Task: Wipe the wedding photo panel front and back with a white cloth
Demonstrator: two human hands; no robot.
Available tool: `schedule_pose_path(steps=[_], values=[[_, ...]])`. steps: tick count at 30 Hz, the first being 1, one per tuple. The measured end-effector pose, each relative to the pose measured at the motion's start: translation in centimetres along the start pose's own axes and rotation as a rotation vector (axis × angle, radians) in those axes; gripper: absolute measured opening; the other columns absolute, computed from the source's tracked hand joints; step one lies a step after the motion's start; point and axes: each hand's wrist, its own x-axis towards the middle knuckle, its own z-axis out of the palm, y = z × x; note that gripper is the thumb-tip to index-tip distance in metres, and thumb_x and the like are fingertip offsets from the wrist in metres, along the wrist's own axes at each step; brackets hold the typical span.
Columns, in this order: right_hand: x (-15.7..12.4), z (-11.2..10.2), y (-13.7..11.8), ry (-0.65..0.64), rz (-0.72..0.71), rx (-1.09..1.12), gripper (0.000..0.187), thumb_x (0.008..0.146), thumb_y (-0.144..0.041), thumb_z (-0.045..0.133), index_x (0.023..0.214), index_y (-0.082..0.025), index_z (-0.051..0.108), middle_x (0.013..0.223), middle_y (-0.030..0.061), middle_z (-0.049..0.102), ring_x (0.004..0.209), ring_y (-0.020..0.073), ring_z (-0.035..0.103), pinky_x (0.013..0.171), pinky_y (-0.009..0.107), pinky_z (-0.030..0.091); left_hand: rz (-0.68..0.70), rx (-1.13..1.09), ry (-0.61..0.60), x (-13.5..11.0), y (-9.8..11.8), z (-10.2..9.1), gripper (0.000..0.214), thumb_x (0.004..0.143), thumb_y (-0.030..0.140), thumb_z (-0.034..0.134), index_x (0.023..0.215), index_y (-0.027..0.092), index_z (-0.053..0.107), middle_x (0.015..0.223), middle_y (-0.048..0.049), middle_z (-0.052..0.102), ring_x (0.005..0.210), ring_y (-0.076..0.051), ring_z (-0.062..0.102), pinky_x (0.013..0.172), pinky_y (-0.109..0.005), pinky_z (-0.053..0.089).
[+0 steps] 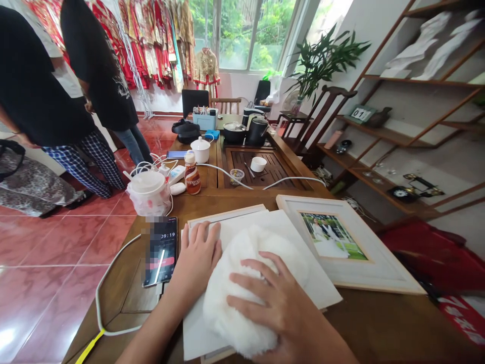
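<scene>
A bunched white fluffy cloth rests on a white board. Curved over it, my right hand grips the cloth with its fingers apart. My left hand lies flat on the board's left part, fingers stretched out, holding nothing. The board sits at a slant over a light wooden frame, whose edge shows behind it and at the bottom. Beside it on the right is a white picture frame with a wedding photo. Close to my left hand lies a lit phone with a cable plugged in.
On the wooden table stand a bagged white tub, a brown-labelled bottle and a lidded white pot. A tea tray holds a white cup. White cables cross the table. People stand at the left; shelves line the right.
</scene>
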Motion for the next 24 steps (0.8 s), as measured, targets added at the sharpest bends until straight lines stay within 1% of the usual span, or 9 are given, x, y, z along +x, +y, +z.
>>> schedule_pose_path(steps=[2,6,8,10,13,15,16,21,24], values=[[-0.1,0.0,0.0,-0.005,-0.009,0.008,0.062,0.077,-0.058,0.056,0.133,-0.033,0.047,0.143,0.0008,0.046,0.126,0.0334,0.037,0.105,0.057,0.012,0.005,0.007,-0.009,-0.1,0.1,0.0,0.035,0.098,0.024,0.035,0.132,0.022,0.042,0.127,-0.0104,0.052,0.123,-0.025,0.045,0.112,-0.055,0.022],[-0.5,-0.6,0.8,0.056,0.217,-0.013,0.057,0.072,-0.044,0.063,0.127,-0.032,0.053,0.138,0.0036,0.051,0.125,0.0334,0.040,0.103,0.056,0.017,-0.006,0.003,-0.003,-0.3,0.3,0.0,0.036,0.097,0.024,0.036,0.132,0.021,0.042,0.128,-0.0111,0.051,0.123,-0.026,0.045,0.112,-0.055,0.022],[-0.5,-0.9,0.6,0.085,0.291,-0.011,0.054,0.072,-0.040,0.064,0.125,-0.031,0.055,0.136,0.0040,0.052,0.124,0.0335,0.040,0.103,0.056,0.018,-0.009,0.004,0.003,-0.4,0.4,-0.1,0.036,0.097,0.024,0.036,0.132,0.021,0.042,0.129,-0.0110,0.051,0.123,-0.025,0.045,0.112,-0.055,0.021],[-0.2,-0.8,-0.3,0.061,0.251,0.014,0.055,0.072,-0.044,0.064,0.125,-0.033,0.054,0.138,0.0026,0.051,0.125,0.0338,0.039,0.103,0.057,0.016,0.003,0.008,-0.006,-0.5,0.4,-0.2,0.035,0.098,0.025,0.035,0.133,0.021,0.041,0.128,-0.0109,0.051,0.124,-0.025,0.045,0.112,-0.055,0.021],[-0.1,-0.4,-1.7,-0.012,0.077,0.067,0.063,0.071,-0.053,0.063,0.130,-0.035,0.049,0.141,-0.0002,0.048,0.127,0.0332,0.036,0.105,0.058,0.011,0.006,0.017,-0.020,-0.6,0.4,-0.3,0.034,0.099,0.025,0.034,0.132,0.021,0.041,0.126,-0.0108,0.052,0.123,-0.025,0.045,0.111,-0.055,0.021],[-0.2,-0.2,-1.8,-0.026,0.028,0.083,0.065,0.072,-0.055,0.062,0.132,-0.035,0.047,0.142,-0.0012,0.047,0.128,0.0319,0.036,0.106,0.057,0.009,0.006,0.022,-0.023,-0.7,0.4,-0.3,0.034,0.099,0.025,0.034,0.132,0.020,0.041,0.126,-0.0112,0.051,0.122,-0.025,0.045,0.111,-0.056,0.021],[-0.3,-0.2,-1.5,-0.015,0.052,0.080,0.064,0.073,-0.055,0.062,0.131,-0.035,0.047,0.142,-0.0010,0.047,0.127,0.0315,0.037,0.106,0.057,0.010,0.009,0.022,-0.024,-0.7,0.5,-0.3,0.034,0.099,0.025,0.034,0.132,0.020,0.041,0.127,-0.0116,0.051,0.123,-0.026,0.045,0.111,-0.056,0.021],[-0.5,-0.7,0.5,0.109,0.296,0.021,0.049,0.075,-0.049,0.063,0.122,-0.033,0.057,0.135,0.0023,0.053,0.122,0.0322,0.042,0.102,0.055,0.020,-0.010,0.014,-0.008,-0.8,0.6,-0.2,0.035,0.097,0.025,0.035,0.131,0.020,0.042,0.129,-0.0124,0.051,0.122,-0.027,0.046,0.111,-0.056,0.021],[-0.1,-0.5,-0.3,0.108,0.242,0.023,0.050,0.075,-0.050,0.062,0.122,-0.033,0.056,0.136,0.0010,0.053,0.123,0.0324,0.041,0.102,0.056,0.019,0.001,0.012,-0.011,-0.9,0.5,-0.2,0.034,0.098,0.025,0.035,0.131,0.021,0.042,0.128,-0.0120,0.051,0.122,-0.026,0.046,0.111,-0.056,0.022]])
